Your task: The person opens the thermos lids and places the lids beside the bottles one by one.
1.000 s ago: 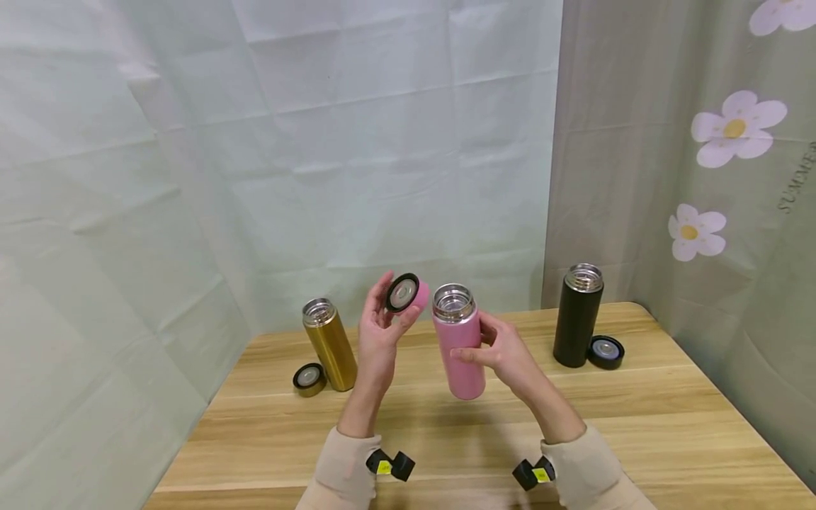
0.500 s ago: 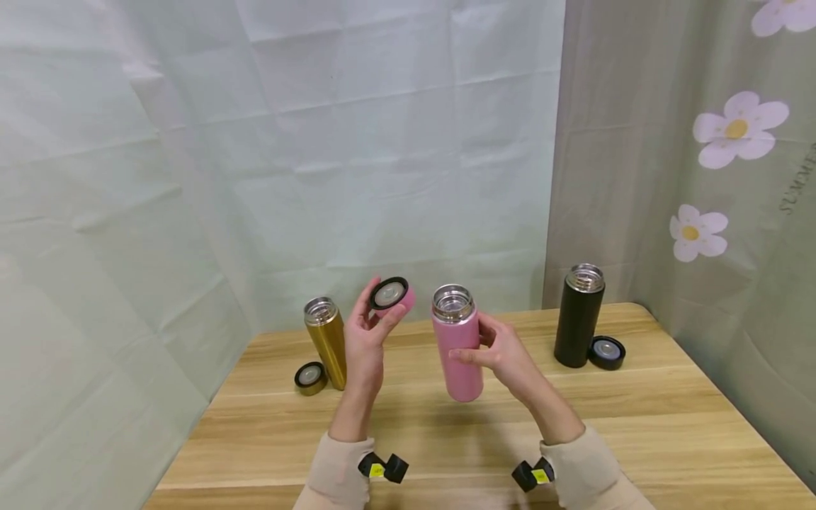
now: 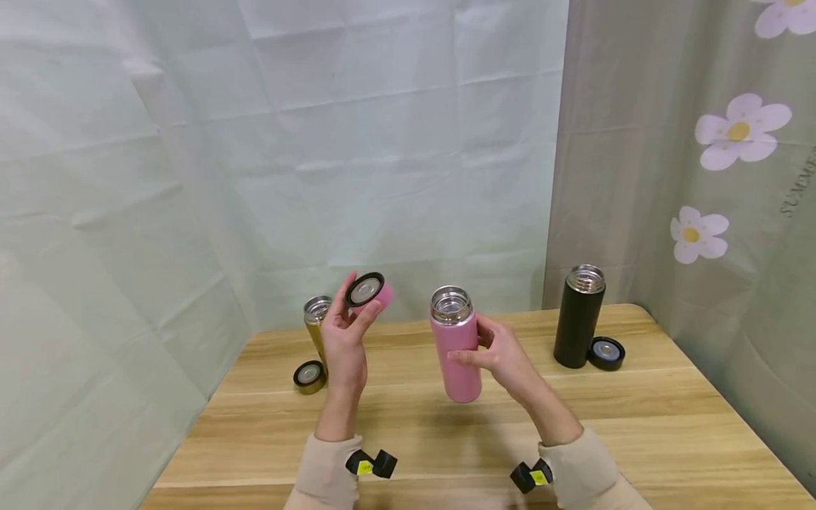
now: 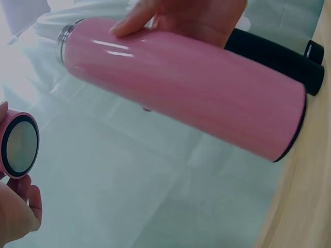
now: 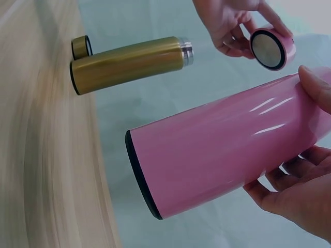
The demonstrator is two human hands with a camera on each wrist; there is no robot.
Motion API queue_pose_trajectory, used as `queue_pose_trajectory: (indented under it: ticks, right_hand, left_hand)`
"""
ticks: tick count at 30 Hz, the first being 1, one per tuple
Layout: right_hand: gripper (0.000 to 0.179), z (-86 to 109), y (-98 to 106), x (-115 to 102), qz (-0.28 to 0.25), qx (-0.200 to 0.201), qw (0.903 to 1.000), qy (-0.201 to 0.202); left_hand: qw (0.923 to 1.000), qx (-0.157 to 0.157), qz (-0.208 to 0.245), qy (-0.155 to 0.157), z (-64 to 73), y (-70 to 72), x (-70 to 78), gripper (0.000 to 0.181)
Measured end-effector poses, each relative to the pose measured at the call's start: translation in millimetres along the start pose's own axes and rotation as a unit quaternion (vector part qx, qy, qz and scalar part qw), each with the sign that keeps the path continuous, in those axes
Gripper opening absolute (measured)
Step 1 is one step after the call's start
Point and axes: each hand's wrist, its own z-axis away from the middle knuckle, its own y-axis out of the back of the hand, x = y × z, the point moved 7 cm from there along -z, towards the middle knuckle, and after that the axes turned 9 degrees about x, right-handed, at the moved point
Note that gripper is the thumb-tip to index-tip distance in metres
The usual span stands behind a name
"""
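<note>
My left hand [image 3: 345, 347] pinches a pink lid [image 3: 387, 295] by its sides, with the black-ringed underside facing the head camera. To the right of it, my right hand [image 3: 506, 352] grips a pink thermos bottle [image 3: 460, 358] around the body. The bottle's steel mouth is uncovered and it leans slightly left. In the right wrist view the bottle's dark base [image 5: 142, 175] hangs off the table. A gap separates the lid from the bottle. Behind my left hand stands a gold thermos bottle [image 3: 315, 333], partly hidden by that hand in the head view.
A gold lid [image 3: 309, 378] lies beside the gold bottle on the wooden table [image 3: 268, 439]. At the right stand a black thermos bottle [image 3: 576, 326], uncapped, and its black lid [image 3: 607, 353]. A pale curtain [image 3: 395, 163] hangs behind the table.
My left hand has moved left with the pink lid, away from the pink bottle, and now covers more of the gold bottle. The right hand and pink bottle have barely shifted.
</note>
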Motion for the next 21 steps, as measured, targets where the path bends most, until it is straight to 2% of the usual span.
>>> queue_pose_trajectory:
  ticks: [4,11,17,21]
  right_hand:
    - [0.069,0.9,-4,0,0.000,-0.004,1.0000,0.003]
    - [0.072,3.4,-22,2,-0.015,-0.032,0.9993,0.009]
    - [0.072,3.1,-42,1,-0.013,-0.055,0.9983,0.014]
    - [0.073,0.4,-53,-2,-0.014,-0.063,0.9977,0.021]
  left_hand:
    - [0.9999,0.007,0.004,-0.012,-4.5,7.2,4.5,0.062]
    - [0.9998,0.015,-0.005,-0.012,-12.2,22.7,8.1,0.060]
    - [0.9968,0.040,-0.069,-0.008,-21.1,40.2,16.8,0.061]
    - [0.9944,0.036,-0.100,0.001,-27.0,50.6,24.3,0.060]
